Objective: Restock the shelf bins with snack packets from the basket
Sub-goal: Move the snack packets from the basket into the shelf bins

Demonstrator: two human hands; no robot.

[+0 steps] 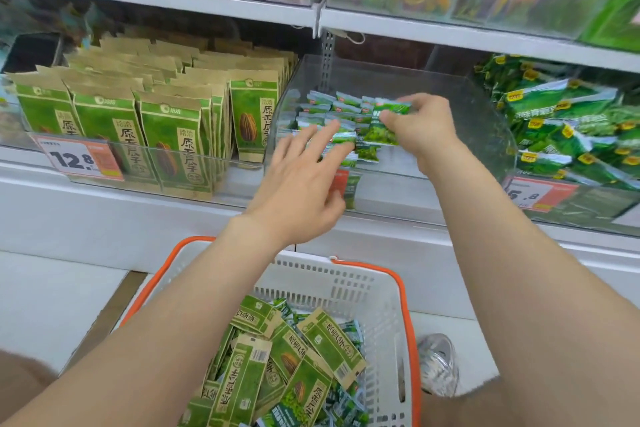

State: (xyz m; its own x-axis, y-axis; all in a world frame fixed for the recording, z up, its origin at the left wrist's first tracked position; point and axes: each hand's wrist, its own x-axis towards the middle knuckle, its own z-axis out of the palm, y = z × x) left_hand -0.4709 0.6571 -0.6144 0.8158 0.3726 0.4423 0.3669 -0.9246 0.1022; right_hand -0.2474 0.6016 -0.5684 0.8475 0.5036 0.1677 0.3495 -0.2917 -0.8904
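One head-worn camera (wide-angle, edges bowed) looks forward and down, close to the shelf, facing the clear bin at centre, with the basket at the bottom edge.

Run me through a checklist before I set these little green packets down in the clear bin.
1. Right hand grip on the small green packets: ok, pinched between fingers and thumb.
2. Packets inside the clear bin walls: ok.
3. Room in the bin: ok, its right side is bare.
4. Left hand free to steady the stacked rows: ok, fingers straight, holding nothing.
5. Same product as the rows: cannot tell, print is blurred.
6. More stock in the basket: ok, small packets lie among kraft bags.
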